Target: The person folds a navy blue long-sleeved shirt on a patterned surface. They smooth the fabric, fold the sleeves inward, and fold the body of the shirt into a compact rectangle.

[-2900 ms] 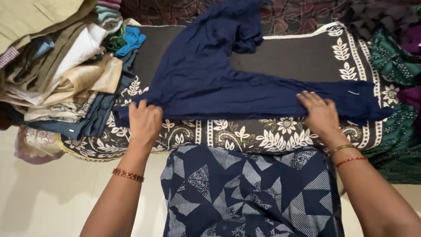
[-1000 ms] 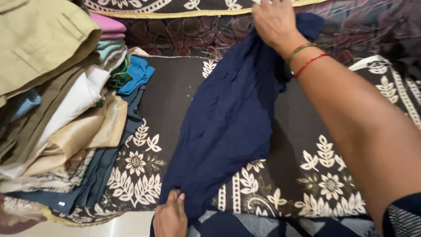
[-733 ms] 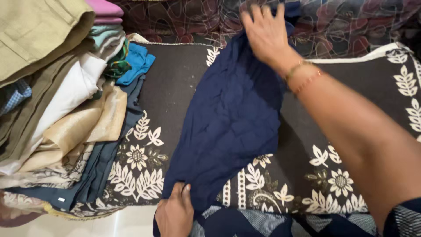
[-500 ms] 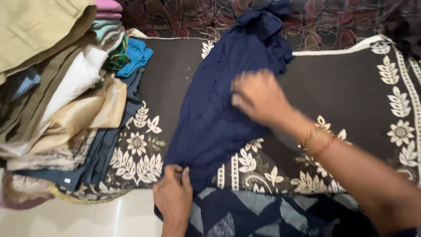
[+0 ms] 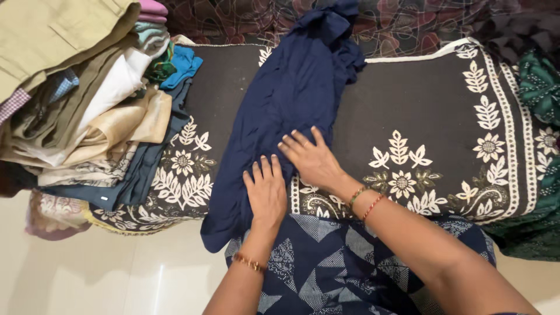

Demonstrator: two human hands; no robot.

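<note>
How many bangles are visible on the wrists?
3: one gold bangle on the left wrist, and a green bangle and a red bangle side by side on the right wrist.

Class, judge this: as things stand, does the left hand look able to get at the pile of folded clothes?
Probably yes. The left hand lies flat on the navy garment, and only bare patterned cover lies between it and the pile.

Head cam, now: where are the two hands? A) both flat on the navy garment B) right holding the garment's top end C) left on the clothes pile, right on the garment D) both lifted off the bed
A: the left hand and right hand lie palm-down, side by side, on the navy garment, fingers spread.
</note>
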